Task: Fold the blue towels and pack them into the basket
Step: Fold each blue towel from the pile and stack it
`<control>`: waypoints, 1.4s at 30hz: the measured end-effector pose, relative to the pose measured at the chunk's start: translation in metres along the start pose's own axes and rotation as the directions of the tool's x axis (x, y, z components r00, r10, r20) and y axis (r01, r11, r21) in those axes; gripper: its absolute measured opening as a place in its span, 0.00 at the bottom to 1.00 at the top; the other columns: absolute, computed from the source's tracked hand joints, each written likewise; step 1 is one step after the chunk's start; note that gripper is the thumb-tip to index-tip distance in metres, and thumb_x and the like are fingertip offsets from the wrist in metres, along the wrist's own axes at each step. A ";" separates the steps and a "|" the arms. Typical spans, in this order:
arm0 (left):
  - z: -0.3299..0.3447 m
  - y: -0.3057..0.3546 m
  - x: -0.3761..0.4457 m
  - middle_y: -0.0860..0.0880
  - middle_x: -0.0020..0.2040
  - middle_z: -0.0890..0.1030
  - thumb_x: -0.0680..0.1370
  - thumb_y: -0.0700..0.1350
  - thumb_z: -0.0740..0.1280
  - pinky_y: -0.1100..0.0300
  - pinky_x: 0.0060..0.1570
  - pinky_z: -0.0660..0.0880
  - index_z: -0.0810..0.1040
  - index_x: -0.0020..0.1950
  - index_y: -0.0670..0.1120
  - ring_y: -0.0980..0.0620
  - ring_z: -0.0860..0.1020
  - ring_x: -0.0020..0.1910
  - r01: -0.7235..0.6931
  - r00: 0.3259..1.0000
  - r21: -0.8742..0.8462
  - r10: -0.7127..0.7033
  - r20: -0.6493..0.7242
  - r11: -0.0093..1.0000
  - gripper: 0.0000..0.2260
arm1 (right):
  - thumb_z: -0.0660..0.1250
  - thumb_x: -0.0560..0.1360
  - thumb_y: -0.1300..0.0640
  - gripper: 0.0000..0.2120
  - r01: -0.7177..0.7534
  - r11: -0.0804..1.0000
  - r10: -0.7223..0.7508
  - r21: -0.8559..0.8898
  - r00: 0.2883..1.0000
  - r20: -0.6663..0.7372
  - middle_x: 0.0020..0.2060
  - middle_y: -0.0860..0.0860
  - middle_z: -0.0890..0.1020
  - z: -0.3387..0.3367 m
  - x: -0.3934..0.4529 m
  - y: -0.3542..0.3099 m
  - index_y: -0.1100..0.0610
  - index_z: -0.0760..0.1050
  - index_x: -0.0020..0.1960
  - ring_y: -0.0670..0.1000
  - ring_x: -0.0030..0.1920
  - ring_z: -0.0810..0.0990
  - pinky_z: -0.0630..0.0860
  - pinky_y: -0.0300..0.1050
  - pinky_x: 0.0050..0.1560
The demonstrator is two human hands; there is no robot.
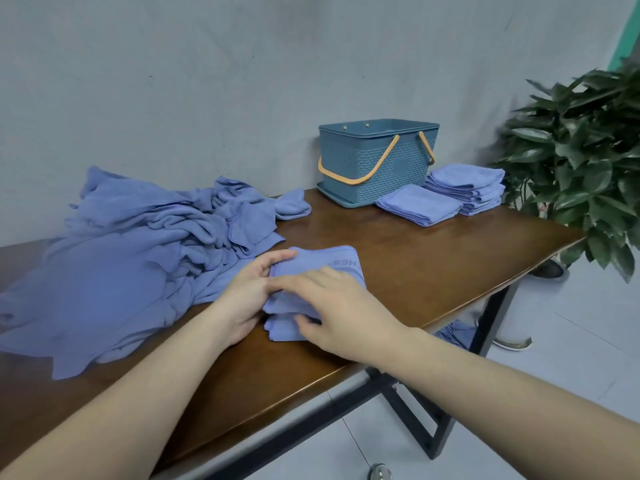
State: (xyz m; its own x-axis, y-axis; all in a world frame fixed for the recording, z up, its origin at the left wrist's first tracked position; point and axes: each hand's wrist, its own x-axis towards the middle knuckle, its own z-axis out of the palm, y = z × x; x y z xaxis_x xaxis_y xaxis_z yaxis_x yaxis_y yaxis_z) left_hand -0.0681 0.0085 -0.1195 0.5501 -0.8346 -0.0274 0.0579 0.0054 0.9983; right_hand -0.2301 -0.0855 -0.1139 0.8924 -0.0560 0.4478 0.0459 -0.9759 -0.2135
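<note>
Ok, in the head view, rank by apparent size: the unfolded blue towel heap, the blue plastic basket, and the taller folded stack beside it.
1. Unfolded blue towel heap, clearly largest, though also nearest.
2. Blue plastic basket.
3. Taller folded stack, smallest.

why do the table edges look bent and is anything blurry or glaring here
Head view: the wide-angle lens bows the brown wooden table and stretches both forearms at the frame's bottom. Head view: the right hand is slightly motion-blurred; the left hand is sharper. Head view: lighting is soft and even, with only a faint sheen on the tabletop and weak shadows beneath the blue woven plastic basket.
</note>
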 end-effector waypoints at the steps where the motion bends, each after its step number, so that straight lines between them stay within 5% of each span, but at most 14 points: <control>1: -0.002 -0.001 0.003 0.47 0.67 0.78 0.76 0.33 0.67 0.52 0.58 0.79 0.80 0.63 0.54 0.49 0.79 0.63 -0.024 1.000 0.044 0.025 -0.017 0.999 0.21 | 0.66 0.74 0.58 0.30 -0.009 0.998 0.008 -0.064 1.000 -0.018 0.58 0.45 0.79 -0.001 -0.006 0.006 0.41 0.65 0.73 0.52 0.56 0.75 0.71 0.48 0.58; 4: -0.003 0.000 0.005 0.54 0.71 0.74 0.78 0.34 0.66 0.50 0.61 0.78 0.79 0.66 0.58 0.55 0.79 0.61 -0.078 0.993 0.283 0.099 -0.061 0.956 0.22 | 0.64 0.71 0.57 0.28 -0.091 0.988 0.085 -0.128 0.995 -0.051 0.61 0.43 0.78 -0.002 -0.026 0.025 0.42 0.70 0.70 0.50 0.62 0.74 0.68 0.46 0.54; 7: -0.001 0.000 0.007 0.59 0.65 0.70 0.81 0.35 0.62 0.78 0.46 0.70 0.73 0.73 0.53 0.63 0.72 0.54 -0.103 0.980 0.565 0.180 -0.081 0.819 0.23 | 0.60 0.70 0.59 0.23 -0.165 0.986 0.163 -0.039 0.985 -0.056 0.64 0.42 0.79 -0.001 -0.042 0.045 0.46 0.79 0.62 0.49 0.65 0.74 0.74 0.53 0.60; 9: 0.001 -0.001 0.010 0.58 0.63 0.67 0.81 0.36 0.61 0.82 0.40 0.64 0.71 0.75 0.51 0.62 0.67 0.55 -0.099 0.978 0.656 0.193 -0.073 0.749 0.23 | 0.59 0.71 0.61 0.21 -0.182 0.982 0.185 0.042 0.979 -0.087 0.63 0.44 0.80 0.000 -0.048 0.051 0.49 0.81 0.59 0.49 0.64 0.75 0.73 0.50 0.64; 14: 0.005 -0.004 0.008 0.54 0.57 0.71 0.81 0.41 0.63 0.71 0.46 0.63 0.72 0.75 0.49 0.61 0.71 0.47 -0.135 0.971 0.752 0.237 -0.028 0.645 0.21 | 0.62 0.74 0.62 0.16 -0.248 0.960 0.268 0.132 0.949 -0.165 0.60 0.43 0.80 -0.003 -0.064 0.055 0.49 0.83 0.56 0.43 0.60 0.73 0.62 0.26 0.62; 18: 0.008 -0.009 0.007 0.55 0.66 0.70 0.81 0.52 0.66 0.67 0.60 0.62 0.73 0.74 0.49 0.56 0.71 0.63 -0.115 0.977 0.778 0.214 -0.025 0.618 0.21 | 0.59 0.72 0.53 0.17 -0.322 0.921 0.354 0.219 0.926 -0.129 0.59 0.36 0.77 -0.009 -0.077 0.054 0.45 0.82 0.54 0.44 0.58 0.74 0.67 0.32 0.58; 22: 0.004 -0.005 0.006 0.55 0.58 0.72 0.80 0.56 0.67 0.60 0.58 0.69 0.72 0.74 0.54 0.56 0.74 0.55 -0.139 0.945 0.789 0.318 -0.074 0.598 0.22 | 0.57 0.67 0.48 0.17 -0.389 0.838 0.425 0.383 0.905 -0.010 0.54 0.37 0.80 -0.028 -0.076 0.057 0.43 0.83 0.47 0.46 0.56 0.77 0.69 0.37 0.56; 25: -0.003 -0.001 0.004 0.51 0.51 0.75 0.77 0.66 0.63 0.53 0.51 0.74 0.67 0.73 0.64 0.56 0.76 0.48 -0.087 0.947 0.838 0.307 -0.099 0.538 0.25 | 0.64 0.76 0.55 0.11 -0.491 0.747 0.501 0.448 0.859 0.105 0.48 0.40 0.81 -0.045 -0.072 0.062 0.46 0.84 0.44 0.43 0.53 0.79 0.72 0.41 0.59; 29: 0.000 -0.011 0.001 0.48 0.58 0.78 0.74 0.74 0.56 0.47 0.61 0.73 0.60 0.74 0.68 0.45 0.76 0.61 0.014 0.983 0.913 0.160 -0.087 0.409 0.29 | 0.67 0.79 0.52 0.04 -0.592 0.660 0.613 0.463 0.780 0.124 0.44 0.47 0.84 -0.051 -0.059 0.065 0.47 0.78 0.53 0.43 0.45 0.82 0.75 0.43 0.52; 32: 0.006 -0.014 0.000 0.47 0.64 0.77 0.78 0.66 0.61 0.49 0.64 0.71 0.62 0.75 0.66 0.45 0.75 0.65 -0.053 0.986 0.899 0.167 -0.023 0.435 0.26 | 0.66 0.79 0.41 0.14 -0.681 0.644 0.666 0.349 0.723 0.182 0.50 0.46 0.82 -0.049 -0.042 0.065 0.42 0.71 0.62 0.43 0.50 0.80 0.71 0.34 0.47; 35: 0.009 -0.015 0.001 0.49 0.67 0.76 0.79 0.59 0.66 0.52 0.65 0.71 0.69 0.72 0.66 0.48 0.74 0.66 -0.104 0.986 0.832 0.169 0.012 0.545 0.22 | 0.68 0.77 0.39 0.20 -0.702 0.614 0.675 0.362 0.704 0.220 0.49 0.44 0.79 -0.047 -0.024 0.061 0.40 0.68 0.66 0.44 0.50 0.78 0.71 0.35 0.46; 38: 0.012 -0.016 -0.002 0.52 0.66 0.76 0.79 0.54 0.68 0.60 0.61 0.70 0.75 0.67 0.63 0.54 0.74 0.65 -0.167 0.979 0.781 0.196 0.058 0.602 0.16 | 0.75 0.74 0.48 0.24 -0.683 0.569 0.660 0.458 0.712 0.241 0.46 0.47 0.79 -0.042 -0.013 0.059 0.41 0.71 0.67 0.46 0.46 0.80 0.73 0.35 0.43; 42: 0.019 -0.013 -0.006 0.52 0.59 0.78 0.79 0.48 0.70 0.62 0.54 0.71 0.76 0.55 0.64 0.56 0.76 0.57 -0.244 0.954 0.731 0.292 0.064 0.638 0.11 | 0.70 0.75 0.64 0.22 -0.585 0.453 0.648 0.673 0.734 0.203 0.43 0.50 0.77 -0.042 -0.010 0.056 0.44 0.75 0.64 0.47 0.40 0.78 0.74 0.35 0.39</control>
State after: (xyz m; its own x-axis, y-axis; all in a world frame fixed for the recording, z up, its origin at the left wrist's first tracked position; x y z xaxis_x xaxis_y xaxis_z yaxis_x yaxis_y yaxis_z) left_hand -0.0880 0.0026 -0.1312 0.4887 -0.8302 0.2682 -0.7057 -0.1954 0.6810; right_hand -0.2551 -0.1483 -0.0939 0.7761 -0.6305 0.0144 -0.1995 -0.2671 -0.9428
